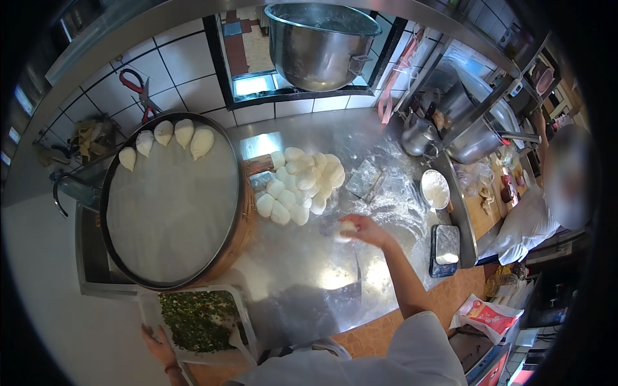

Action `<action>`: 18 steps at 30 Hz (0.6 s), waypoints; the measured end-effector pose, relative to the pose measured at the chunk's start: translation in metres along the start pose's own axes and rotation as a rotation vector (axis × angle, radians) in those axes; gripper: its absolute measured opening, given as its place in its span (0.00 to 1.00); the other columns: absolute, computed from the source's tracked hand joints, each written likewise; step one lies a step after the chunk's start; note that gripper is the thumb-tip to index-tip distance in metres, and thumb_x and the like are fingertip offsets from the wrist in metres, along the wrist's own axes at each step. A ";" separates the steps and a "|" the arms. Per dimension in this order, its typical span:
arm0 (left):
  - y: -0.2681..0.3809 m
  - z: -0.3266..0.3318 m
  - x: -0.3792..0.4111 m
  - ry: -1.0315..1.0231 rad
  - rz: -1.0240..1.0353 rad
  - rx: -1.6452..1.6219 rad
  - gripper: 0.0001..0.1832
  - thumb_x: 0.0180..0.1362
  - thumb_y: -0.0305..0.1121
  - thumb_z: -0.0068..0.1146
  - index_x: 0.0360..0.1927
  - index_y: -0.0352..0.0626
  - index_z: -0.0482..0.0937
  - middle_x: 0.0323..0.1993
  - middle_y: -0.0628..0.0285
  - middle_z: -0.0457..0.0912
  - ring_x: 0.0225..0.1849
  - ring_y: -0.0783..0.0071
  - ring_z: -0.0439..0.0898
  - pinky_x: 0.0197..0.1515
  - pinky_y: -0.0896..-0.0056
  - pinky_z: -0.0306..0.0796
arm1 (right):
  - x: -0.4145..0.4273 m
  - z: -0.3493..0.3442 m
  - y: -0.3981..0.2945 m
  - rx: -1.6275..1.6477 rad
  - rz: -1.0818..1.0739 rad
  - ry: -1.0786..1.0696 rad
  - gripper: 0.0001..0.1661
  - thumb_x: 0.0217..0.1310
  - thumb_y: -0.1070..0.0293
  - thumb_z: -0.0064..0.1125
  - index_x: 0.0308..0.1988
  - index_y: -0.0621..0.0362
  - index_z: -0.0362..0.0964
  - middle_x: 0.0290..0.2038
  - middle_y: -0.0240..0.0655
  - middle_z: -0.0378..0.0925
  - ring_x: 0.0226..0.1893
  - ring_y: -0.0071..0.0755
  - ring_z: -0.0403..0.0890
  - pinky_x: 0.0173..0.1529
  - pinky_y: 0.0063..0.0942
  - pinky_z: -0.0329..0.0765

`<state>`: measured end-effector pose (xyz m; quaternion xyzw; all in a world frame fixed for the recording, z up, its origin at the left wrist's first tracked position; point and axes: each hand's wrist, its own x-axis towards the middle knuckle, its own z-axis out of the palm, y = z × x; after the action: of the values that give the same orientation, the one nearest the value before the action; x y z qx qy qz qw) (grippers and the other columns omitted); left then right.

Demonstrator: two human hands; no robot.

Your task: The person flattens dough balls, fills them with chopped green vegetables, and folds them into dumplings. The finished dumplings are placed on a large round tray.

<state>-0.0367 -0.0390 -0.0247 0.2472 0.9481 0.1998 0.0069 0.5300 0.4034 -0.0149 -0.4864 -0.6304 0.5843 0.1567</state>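
My right hand [364, 231] holds a small round piece of white dough [345, 231] just above the steel worktop, slightly blurred. Up and left of it lies a pile of flattened white dough rounds [304, 183], against a wooden rolling pin [259, 165]. My left hand [159, 343] rests at the left side of a plastic tub [246, 318] of chopped green filling [198, 321]; a spoon [237, 337] stands in the filling. Beyond the tub, a large round steamer [240, 193] with a pale liner bears several pleated, pointed buns [184, 133] along its far edge.
A dough scraper [367, 181] lies on floured steel, left of a bowl of flour [435, 189] and a digital scale [445, 246]. A steel mixing bowl [318, 53] stands in the wall opening. Scissors [142, 94] hang on the tiles. Another person [531, 217] stands at far right.
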 end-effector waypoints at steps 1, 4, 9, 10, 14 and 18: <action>-0.006 0.002 0.003 -0.006 0.008 -0.008 0.32 0.71 0.42 0.55 0.71 0.32 0.64 0.62 0.41 0.75 0.63 0.47 0.76 0.61 0.52 0.71 | -0.008 0.010 0.015 -0.213 0.003 0.028 0.27 0.58 0.60 0.72 0.55 0.57 0.77 0.50 0.43 0.82 0.47 0.38 0.83 0.53 0.37 0.79; 0.001 -0.002 0.002 -0.010 0.014 -0.005 0.33 0.70 0.42 0.56 0.71 0.32 0.63 0.62 0.39 0.75 0.62 0.46 0.76 0.60 0.51 0.71 | -0.019 0.032 0.046 -0.488 -0.191 0.277 0.31 0.58 0.61 0.71 0.59 0.59 0.74 0.55 0.49 0.76 0.51 0.49 0.79 0.57 0.41 0.76; -0.005 0.000 0.002 -0.004 0.014 -0.016 0.33 0.71 0.45 0.54 0.71 0.33 0.64 0.62 0.42 0.75 0.60 0.51 0.78 0.59 0.54 0.73 | -0.033 0.088 0.057 -0.483 -0.202 0.748 0.46 0.54 0.58 0.74 0.66 0.66 0.62 0.61 0.55 0.68 0.60 0.58 0.70 0.65 0.46 0.68; -0.016 0.005 0.003 0.016 0.027 -0.032 0.33 0.71 0.46 0.54 0.71 0.33 0.65 0.62 0.42 0.76 0.59 0.51 0.79 0.58 0.54 0.73 | -0.032 0.104 0.054 -0.495 -0.244 0.731 0.49 0.53 0.57 0.75 0.66 0.67 0.60 0.62 0.55 0.67 0.61 0.59 0.68 0.66 0.47 0.66; -0.008 0.003 0.005 0.006 0.028 0.002 0.34 0.69 0.42 0.58 0.71 0.32 0.64 0.60 0.41 0.76 0.56 0.50 0.79 0.57 0.54 0.73 | -0.024 0.117 0.056 -0.633 -0.278 0.680 0.44 0.54 0.59 0.73 0.65 0.64 0.62 0.60 0.50 0.69 0.59 0.59 0.69 0.65 0.48 0.66; 0.003 -0.007 0.001 -0.028 -0.017 0.012 0.35 0.68 0.42 0.59 0.71 0.33 0.63 0.59 0.43 0.77 0.53 0.52 0.79 0.56 0.54 0.73 | -0.044 0.081 0.079 -0.726 -0.328 0.641 0.36 0.57 0.60 0.70 0.61 0.62 0.66 0.56 0.49 0.71 0.56 0.58 0.70 0.60 0.50 0.68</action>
<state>-0.0375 -0.0388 -0.0167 0.2416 0.9512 0.1906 0.0202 0.5233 0.3087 -0.0902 -0.5588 -0.7810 0.1168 0.2531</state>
